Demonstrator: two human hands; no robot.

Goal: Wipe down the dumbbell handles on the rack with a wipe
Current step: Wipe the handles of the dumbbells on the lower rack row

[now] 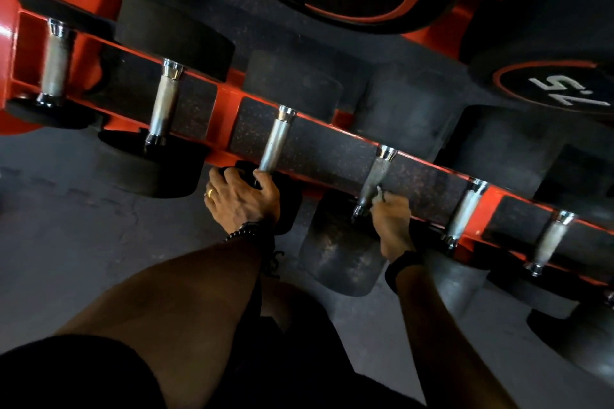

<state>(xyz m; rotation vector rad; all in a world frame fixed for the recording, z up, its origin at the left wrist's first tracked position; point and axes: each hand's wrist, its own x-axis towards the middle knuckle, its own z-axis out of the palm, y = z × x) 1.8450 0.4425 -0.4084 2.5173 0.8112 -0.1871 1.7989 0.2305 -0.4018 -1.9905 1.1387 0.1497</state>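
A: What's on the far left?

B: A red rack [229, 109] runs from far left down to near right, with 6 dumbbells across it, chrome handles showing. Handle 1 [55, 65] and handle 2 [165, 103] sit untouched.

A: And the left hand [241, 197]?

B: It rests on the near black head [247, 173] of dumbbell 3, fingers curled over it, thumb beside the near end of handle 3 [274, 143]. There's a ring on 1 finger and a beaded bracelet [244, 230] at the wrist.

A: Where's the wipe [378, 197]?

B: Only a small pale bit shows, pinched in the right hand [392, 219] and pressed against the near part of handle 4 [373, 181]. That hand's fingers are bunched tight on it; a dark band [403, 262] circles the wrist.

A: Further right?

B: Handle 5 [465, 212] and handle 6 [550, 242], both free. Beyond the rack, a big head marked 7.5 [558, 91].
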